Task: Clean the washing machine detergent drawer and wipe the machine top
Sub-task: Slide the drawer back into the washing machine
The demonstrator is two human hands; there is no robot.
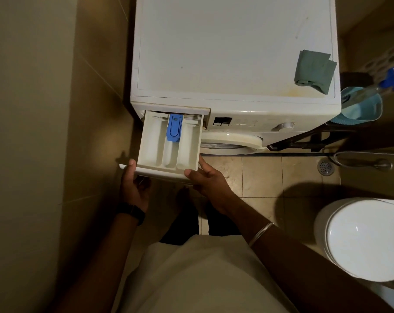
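Observation:
The white detergent drawer is pulled far out of the washing machine's front at the upper left; it has three compartments and a blue insert in the middle one. My left hand grips the drawer's front panel at its left end. My right hand holds the front right corner, thumb on the rim. The white machine top shows marks and a yellowish stain near the right front. A folded grey-green cloth lies on its right side.
A tiled wall runs close on the left. A blue basin with a spray bottle stands right of the machine. A white toilet lid is at the lower right, a floor drain and a hose beyond it.

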